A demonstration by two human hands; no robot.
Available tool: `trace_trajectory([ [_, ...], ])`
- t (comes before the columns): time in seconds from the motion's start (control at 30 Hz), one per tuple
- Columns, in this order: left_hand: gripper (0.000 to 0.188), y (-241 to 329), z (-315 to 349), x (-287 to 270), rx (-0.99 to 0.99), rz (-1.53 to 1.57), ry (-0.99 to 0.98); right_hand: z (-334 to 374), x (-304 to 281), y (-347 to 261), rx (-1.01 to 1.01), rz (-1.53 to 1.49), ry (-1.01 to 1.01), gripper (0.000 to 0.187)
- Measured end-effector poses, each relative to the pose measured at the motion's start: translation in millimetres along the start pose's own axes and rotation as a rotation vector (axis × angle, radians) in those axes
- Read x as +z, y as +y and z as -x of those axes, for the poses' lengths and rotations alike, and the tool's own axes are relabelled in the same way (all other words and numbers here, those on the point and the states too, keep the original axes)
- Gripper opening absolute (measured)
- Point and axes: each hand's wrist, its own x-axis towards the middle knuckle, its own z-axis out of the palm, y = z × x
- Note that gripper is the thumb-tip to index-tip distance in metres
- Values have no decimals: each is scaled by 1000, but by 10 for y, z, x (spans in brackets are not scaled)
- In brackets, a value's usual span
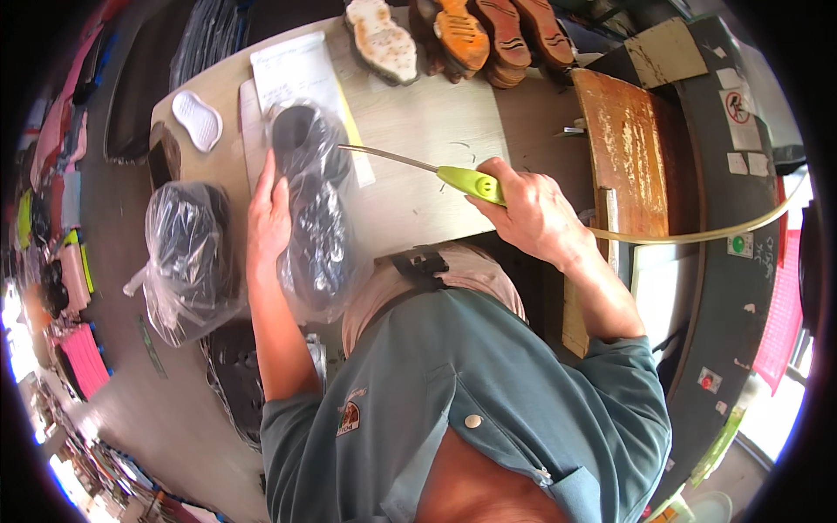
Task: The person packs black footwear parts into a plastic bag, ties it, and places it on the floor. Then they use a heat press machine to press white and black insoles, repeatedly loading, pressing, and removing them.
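Note:
My right hand (540, 209) is closed around the green handle of a knife (471, 181). Its long, thin metal blade points left, the tip close to a clear plastic bag (318, 218) in front of me. Inside that bag are dark rounded things, one showing a round hollow end; I cannot make out their kind. My left hand (268, 213) lies along the bag's left side with fingers stretched out, not wrapped around it. Left of this hand stands a second clear bag (187, 261), its end knotted, also with dark contents.
Paper sheets (292, 70) and a white shoe sole (198, 120) lie on the pale table (436, 113). Along its far edge are several shoe-sole shapes (462, 39), white, orange and reddish. A worn brown board (623, 148) and a yellowish hose (697, 237) are at the right.

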Motion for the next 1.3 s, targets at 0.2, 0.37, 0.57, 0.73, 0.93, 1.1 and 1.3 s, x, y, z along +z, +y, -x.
trace_trajectory([
  [0.2, 53, 75, -28, 6, -21, -57, 0, -178, 84, 147, -188, 59, 125, 22],
  [0.37, 55, 79, -1, 9, -95, -97, -20, -160, 221, 184, -180, 72, 12, 28],
  [0.57, 60, -119, -61, -35, 108, -56, -61, 108, 175, 435, -246, 95, 147, 20],
  [0.73, 59, -128, -197, -65, 84, -265, -52, 656, -495, 936, -71, 155, 230, 50],
  [0.93, 60, -25, -267, 14, -14, -230, -17, 1836, -1948, 1550, 347, 412, 728, 39],
  [1.1, 57, -53, -456, 43, 25, -286, -4, 2744, -3305, 2354, 779, 909, 859, 45],
  [1.3, 62, -239, -549, 18, -34, -166, 14, 3697, -4294, 3786, 860, 965, 640, 52],
])
